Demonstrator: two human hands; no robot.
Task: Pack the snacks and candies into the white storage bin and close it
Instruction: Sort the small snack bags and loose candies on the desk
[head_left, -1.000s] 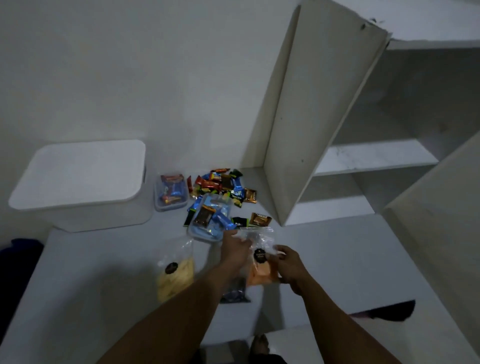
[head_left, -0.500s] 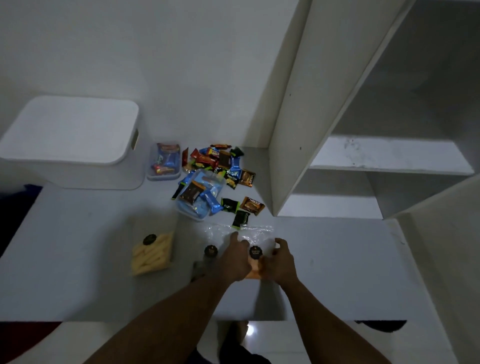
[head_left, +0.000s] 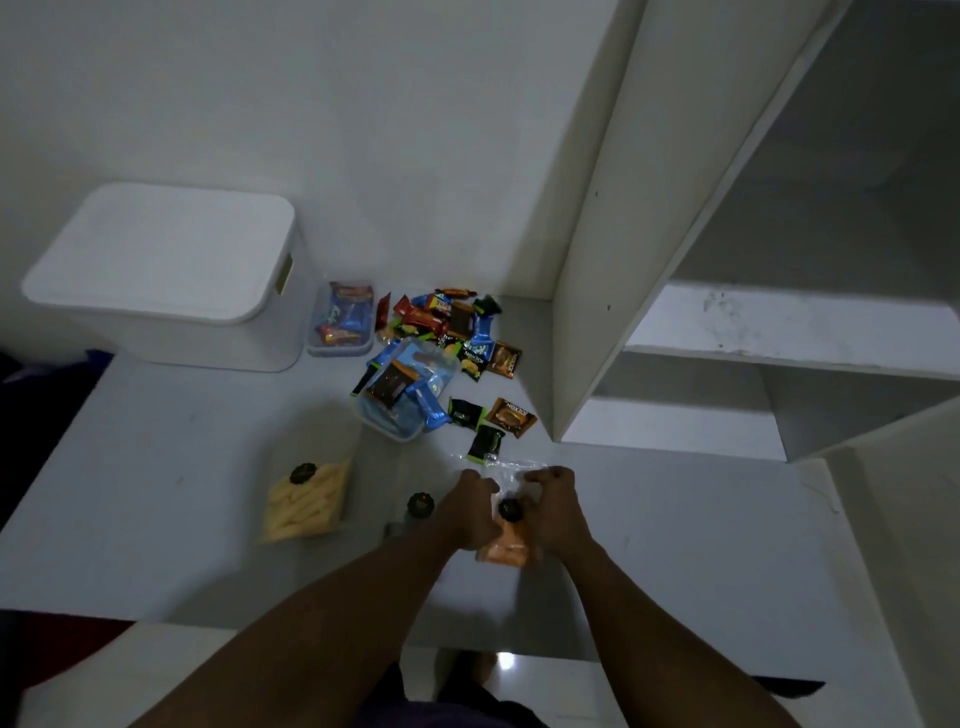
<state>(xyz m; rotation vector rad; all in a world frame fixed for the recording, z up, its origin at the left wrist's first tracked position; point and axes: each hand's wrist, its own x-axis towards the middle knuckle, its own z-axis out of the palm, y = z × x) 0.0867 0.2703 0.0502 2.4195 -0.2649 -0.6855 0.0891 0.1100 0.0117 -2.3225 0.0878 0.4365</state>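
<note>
White bin (head_left: 156, 291), orange snack bag (head_left: 506, 548)

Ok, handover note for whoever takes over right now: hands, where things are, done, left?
Left grip and right grip: both hold the orange bag at the front of the table.
Bin: back left, lid on, small tub of candies beside it.
Yellow bag: flat, left of the grips. Third bag: beside the left grip, partly hidden.
Loose candies and second tub: behind the grips.
Done: nothing visibly packed.
Left: open bin, pack everything, close it.
</note>
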